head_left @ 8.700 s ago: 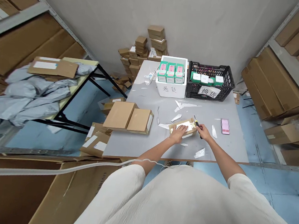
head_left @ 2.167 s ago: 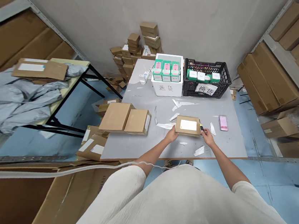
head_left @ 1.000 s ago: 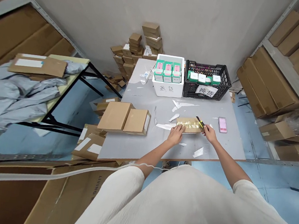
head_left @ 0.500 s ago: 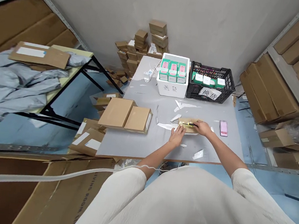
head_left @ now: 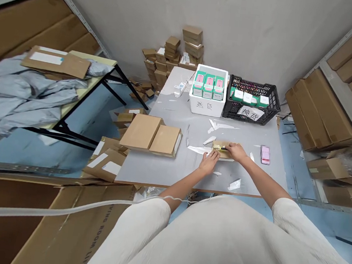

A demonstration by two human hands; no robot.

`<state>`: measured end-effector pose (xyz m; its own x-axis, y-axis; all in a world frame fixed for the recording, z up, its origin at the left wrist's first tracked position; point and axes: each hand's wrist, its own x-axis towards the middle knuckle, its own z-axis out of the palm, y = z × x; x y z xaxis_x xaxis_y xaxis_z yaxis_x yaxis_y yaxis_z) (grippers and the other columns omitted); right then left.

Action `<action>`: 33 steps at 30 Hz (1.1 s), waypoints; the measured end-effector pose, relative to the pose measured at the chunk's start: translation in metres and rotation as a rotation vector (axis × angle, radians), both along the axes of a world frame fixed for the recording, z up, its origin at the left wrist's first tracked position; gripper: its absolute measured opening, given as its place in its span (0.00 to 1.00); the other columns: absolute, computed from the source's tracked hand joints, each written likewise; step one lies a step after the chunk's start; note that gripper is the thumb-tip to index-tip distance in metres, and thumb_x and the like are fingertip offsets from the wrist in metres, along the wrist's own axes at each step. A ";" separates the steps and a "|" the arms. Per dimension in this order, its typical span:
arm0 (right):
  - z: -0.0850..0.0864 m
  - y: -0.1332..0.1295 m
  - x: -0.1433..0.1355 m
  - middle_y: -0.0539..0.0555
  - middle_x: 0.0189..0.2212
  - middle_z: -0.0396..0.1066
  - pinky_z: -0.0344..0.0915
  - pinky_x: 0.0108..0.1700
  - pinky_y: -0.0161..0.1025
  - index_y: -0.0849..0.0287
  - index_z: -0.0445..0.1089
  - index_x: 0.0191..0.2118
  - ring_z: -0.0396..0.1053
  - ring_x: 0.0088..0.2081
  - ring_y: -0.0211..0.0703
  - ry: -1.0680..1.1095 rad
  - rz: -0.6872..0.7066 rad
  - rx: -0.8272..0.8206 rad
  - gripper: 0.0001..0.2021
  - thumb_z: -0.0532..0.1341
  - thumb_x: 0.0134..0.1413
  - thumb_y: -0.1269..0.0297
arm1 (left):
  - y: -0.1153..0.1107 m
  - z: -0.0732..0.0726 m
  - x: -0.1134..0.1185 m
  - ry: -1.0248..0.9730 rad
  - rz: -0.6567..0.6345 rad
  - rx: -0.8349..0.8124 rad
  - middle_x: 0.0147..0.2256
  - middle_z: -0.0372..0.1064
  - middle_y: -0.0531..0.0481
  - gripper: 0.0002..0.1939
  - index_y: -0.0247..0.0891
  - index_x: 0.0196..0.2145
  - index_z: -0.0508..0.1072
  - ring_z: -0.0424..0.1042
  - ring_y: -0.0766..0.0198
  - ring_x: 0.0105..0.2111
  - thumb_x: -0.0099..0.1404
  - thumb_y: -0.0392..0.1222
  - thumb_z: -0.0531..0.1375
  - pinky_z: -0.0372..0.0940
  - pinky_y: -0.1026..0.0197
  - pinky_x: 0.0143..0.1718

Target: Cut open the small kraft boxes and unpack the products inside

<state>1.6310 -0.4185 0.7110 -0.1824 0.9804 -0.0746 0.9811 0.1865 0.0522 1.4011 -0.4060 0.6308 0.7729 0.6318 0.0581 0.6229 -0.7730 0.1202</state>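
A small cardboard box point(head_left: 226, 155) with shiny tape across its top lies on the grey table in front of me. My left hand point(head_left: 210, 161) rests on its near left side, fingers stretched out and holding nothing. In my right hand point(head_left: 237, 151) is a slim black-and-yellow box cutter point(head_left: 223, 148), gripped over the top of the box. Its tip is too small to make out. Torn white paper strips point(head_left: 199, 150) lie around the box, and a phone with a pink screen point(head_left: 265, 155) sits to the right.
Two larger cardboard boxes point(head_left: 141, 131) stand at the table's left. At the back are a white foam bin point(head_left: 206, 106) and a black crate point(head_left: 267, 112), both holding green boxes. A side table point(head_left: 85, 92) carries grey parcels. A white cable point(head_left: 91, 207) crosses low in front.
The cutter in my right hand has shifted slightly left along the box top, and less of it shows. My left hand stays on the box. The whole view has shifted a little.
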 end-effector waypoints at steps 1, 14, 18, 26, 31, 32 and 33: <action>0.002 0.000 -0.002 0.63 0.51 0.78 0.62 0.52 0.42 0.56 0.79 0.57 0.74 0.51 0.52 -0.014 0.011 0.001 0.18 0.53 0.78 0.62 | 0.000 0.000 0.000 -0.001 -0.002 -0.002 0.78 0.51 0.37 0.48 0.43 0.80 0.50 0.51 0.44 0.77 0.65 0.31 0.57 0.49 0.34 0.72; 0.018 -0.015 0.022 0.66 0.51 0.78 0.60 0.52 0.44 0.57 0.80 0.57 0.75 0.52 0.54 -0.103 0.009 -0.031 0.15 0.58 0.75 0.67 | -0.007 -0.001 -0.003 0.036 -0.018 0.029 0.78 0.50 0.37 0.48 0.45 0.79 0.50 0.51 0.45 0.77 0.65 0.29 0.57 0.49 0.34 0.72; 0.019 -0.021 0.048 0.67 0.49 0.78 0.60 0.54 0.45 0.56 0.81 0.54 0.75 0.52 0.55 -0.087 -0.035 -0.029 0.13 0.62 0.72 0.62 | -0.006 0.000 0.003 0.021 -0.009 0.031 0.77 0.52 0.38 0.47 0.45 0.79 0.51 0.52 0.45 0.76 0.65 0.30 0.56 0.50 0.34 0.71; 0.019 -0.044 0.103 0.68 0.49 0.77 0.58 0.53 0.49 0.57 0.81 0.54 0.74 0.50 0.58 -0.052 -0.088 0.006 0.17 0.56 0.71 0.70 | -0.006 0.002 0.014 0.048 0.009 0.030 0.77 0.53 0.38 0.46 0.46 0.79 0.52 0.52 0.45 0.76 0.65 0.30 0.55 0.51 0.33 0.71; 0.018 -0.055 0.132 0.68 0.48 0.77 0.57 0.54 0.50 0.56 0.82 0.52 0.73 0.51 0.58 -0.051 -0.110 0.014 0.18 0.55 0.71 0.70 | -0.010 0.007 0.017 0.039 0.016 0.031 0.76 0.55 0.37 0.45 0.47 0.78 0.54 0.54 0.45 0.75 0.65 0.30 0.55 0.52 0.34 0.70; 0.019 -0.057 0.139 0.68 0.48 0.77 0.57 0.54 0.50 0.56 0.82 0.52 0.73 0.51 0.58 -0.048 -0.119 0.016 0.18 0.55 0.71 0.70 | -0.010 0.008 0.018 0.040 0.018 0.033 0.76 0.55 0.37 0.44 0.47 0.77 0.55 0.54 0.45 0.75 0.65 0.30 0.55 0.52 0.34 0.70; 0.019 -0.059 0.147 0.68 0.48 0.77 0.57 0.54 0.50 0.56 0.82 0.52 0.73 0.51 0.58 -0.038 -0.129 0.019 0.17 0.55 0.71 0.70 | -0.011 0.009 0.019 0.040 0.019 0.036 0.76 0.55 0.37 0.43 0.46 0.76 0.56 0.54 0.45 0.75 0.66 0.29 0.55 0.52 0.34 0.70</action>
